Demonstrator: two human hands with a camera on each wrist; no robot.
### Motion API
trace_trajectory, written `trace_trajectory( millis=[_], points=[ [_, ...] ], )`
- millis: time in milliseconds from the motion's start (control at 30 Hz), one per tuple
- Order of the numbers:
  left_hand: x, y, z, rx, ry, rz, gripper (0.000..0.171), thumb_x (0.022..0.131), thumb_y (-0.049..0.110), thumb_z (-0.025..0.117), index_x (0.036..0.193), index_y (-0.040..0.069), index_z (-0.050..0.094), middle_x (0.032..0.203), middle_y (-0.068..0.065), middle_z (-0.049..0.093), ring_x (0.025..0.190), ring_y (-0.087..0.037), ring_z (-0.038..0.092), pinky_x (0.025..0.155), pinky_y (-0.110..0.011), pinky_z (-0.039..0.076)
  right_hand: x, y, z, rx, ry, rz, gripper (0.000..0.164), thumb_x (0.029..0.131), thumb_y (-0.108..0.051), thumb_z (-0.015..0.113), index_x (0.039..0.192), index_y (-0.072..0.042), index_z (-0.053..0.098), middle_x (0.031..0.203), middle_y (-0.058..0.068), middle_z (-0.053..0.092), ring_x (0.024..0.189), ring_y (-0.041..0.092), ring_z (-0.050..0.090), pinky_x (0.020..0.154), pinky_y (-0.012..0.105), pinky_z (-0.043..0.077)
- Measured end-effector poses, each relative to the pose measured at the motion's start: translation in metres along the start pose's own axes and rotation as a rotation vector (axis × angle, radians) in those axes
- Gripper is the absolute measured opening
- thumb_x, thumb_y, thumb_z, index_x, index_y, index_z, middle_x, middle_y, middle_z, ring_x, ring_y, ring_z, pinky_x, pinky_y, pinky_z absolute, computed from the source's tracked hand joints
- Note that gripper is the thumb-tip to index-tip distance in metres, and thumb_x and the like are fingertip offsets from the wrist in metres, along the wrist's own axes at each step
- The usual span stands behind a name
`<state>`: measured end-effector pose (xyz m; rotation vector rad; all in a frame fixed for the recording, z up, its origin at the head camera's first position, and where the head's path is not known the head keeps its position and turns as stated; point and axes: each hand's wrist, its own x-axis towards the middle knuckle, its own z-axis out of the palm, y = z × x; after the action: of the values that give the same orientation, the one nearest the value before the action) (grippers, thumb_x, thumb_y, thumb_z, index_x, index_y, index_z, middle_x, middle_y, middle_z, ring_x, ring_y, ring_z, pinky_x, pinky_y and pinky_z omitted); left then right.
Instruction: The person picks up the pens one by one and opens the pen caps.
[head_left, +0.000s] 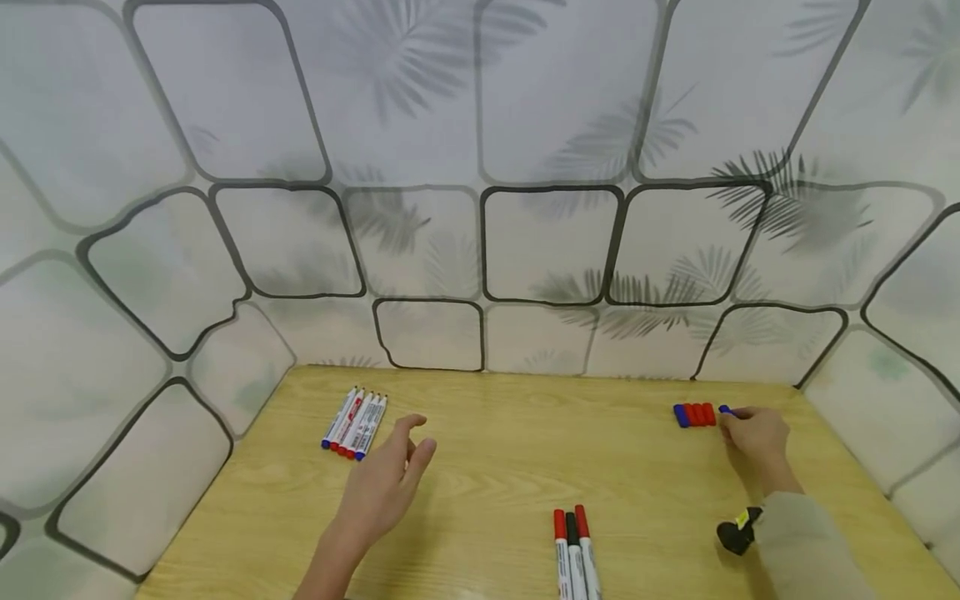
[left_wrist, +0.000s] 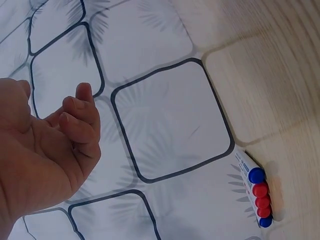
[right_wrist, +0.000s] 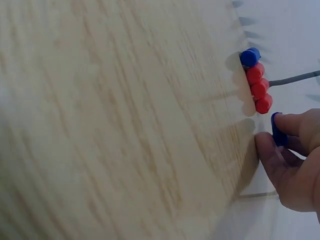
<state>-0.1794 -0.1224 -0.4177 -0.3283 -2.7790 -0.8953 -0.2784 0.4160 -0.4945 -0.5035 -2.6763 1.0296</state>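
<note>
Backdrop (head_left: pixel 551 242), pale with dark-outlined panels and leaf shadows, rising behind the table's back edge and along both sides. Wood-grain table (head_left: pixel 487 450), plain-surfaced, with bare room at its middle. Left hand (head_left: pixel 382 487), between the left edge and the middle, raised, fingers loosely bent and holding nothing; it is the nearer hand to the five markers. Right hand (head_left: pixel 757 437), near the back-right corner, thumb and fingers narrowed in a pinch on a blue cap (right_wrist: pixel 278 131). Five markers (head_left: pixel 354 423), side by side near the back-left corner, long axes running roughly front to back, narrow tips toward the back edge, blue and red ends toward the front. Three markers (head_left: pixel 576 558), red, black and red at the cap ends, grouped toward the front edge. Row of four caps (head_left: pixel 694 415), one blue and three red, lying near the back-right corner, long axes likewise front to back. Key relation: the row lies just left of the pinch, its last red cap nearest and apart from the held one. The held cap's long axis looks turned from the row's; fingers hide the exact tilt, and contact with the table cannot be told.
</note>
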Motion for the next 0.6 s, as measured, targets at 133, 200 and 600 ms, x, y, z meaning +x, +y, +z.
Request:
trace_trajectory(
  millis=[133,200,600],
  points=[
    [0.000,-0.002,0.001,0.010,0.006,0.006,0.046,0.105,0.044,0.043,0.138,0.013,0.049,0.083,0.010,0.060,0.057,-0.002,0.047,0.053,-0.023,0.040,-0.001,-0.002,0.006,-0.017,0.026,0.040,0.046,0.099,-0.026,0.056,0.115,0.015,0.064,0.117,0.035,0.061,0.113,0.057,0.050,0.097,0.061,0.040],
    [0.001,-0.003,0.001,0.011,0.007,0.008,0.046,0.105,0.044,0.043,0.138,0.013,0.049,0.083,0.010,0.060,0.058,-0.002,0.048,0.054,-0.024,0.040,0.000,-0.003,0.008,0.001,0.021,0.064,0.049,0.100,-0.029,0.053,0.118,0.015,0.063,0.122,0.036,0.058,0.116,0.057,0.048,0.099,0.060,0.039],
    [0.000,-0.007,0.000,0.029,-0.006,-0.010,0.048,0.105,0.046,0.043,0.139,0.013,0.048,0.084,0.011,0.060,0.060,-0.002,0.048,0.055,-0.024,0.040,0.000,-0.004,0.014,-0.022,0.015,0.069,0.052,0.100,-0.031,0.048,0.122,0.014,0.060,0.126,0.036,0.056,0.114,0.056,0.051,0.094,0.060,0.042]
  ],
)
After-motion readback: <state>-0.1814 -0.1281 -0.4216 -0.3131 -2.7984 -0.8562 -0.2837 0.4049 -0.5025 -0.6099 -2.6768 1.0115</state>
